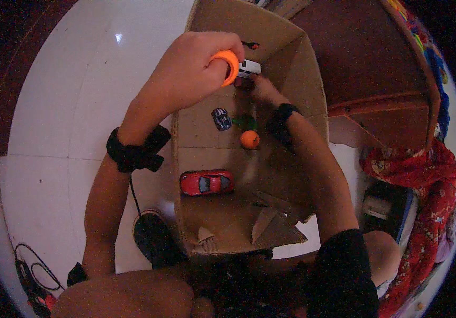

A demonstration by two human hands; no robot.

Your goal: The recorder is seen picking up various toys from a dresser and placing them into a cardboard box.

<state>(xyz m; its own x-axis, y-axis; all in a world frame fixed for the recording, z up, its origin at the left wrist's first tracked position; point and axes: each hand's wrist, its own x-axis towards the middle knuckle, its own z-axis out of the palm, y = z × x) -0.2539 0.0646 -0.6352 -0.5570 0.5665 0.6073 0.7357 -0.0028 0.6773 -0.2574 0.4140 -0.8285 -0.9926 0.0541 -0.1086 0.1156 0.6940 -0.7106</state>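
Note:
An open cardboard box (198, 157) lies before me, and both hands reach over its far half. My left hand (200, 65) grips a bright orange ring (233, 68), with fingers around its rim. Just right of it, a white toy vehicle (250, 68) is in the fingers of my right hand (265, 88), which are partly in shadow. Nearer to me in the box are a dark striped toy car (222, 119), a green item (247, 121) in shadow, an orange round fruit or ball (249, 139) and a red toy car (207, 183).
A small dark item with an orange tip (253, 45) is at the box's far end. Torn cardboard flaps (277, 230) stick out at the near end. Brown panels (375, 55) and a red patterned cloth (414, 167) are on the right. Black cable (39, 264) lies on the tiled floor (53, 190).

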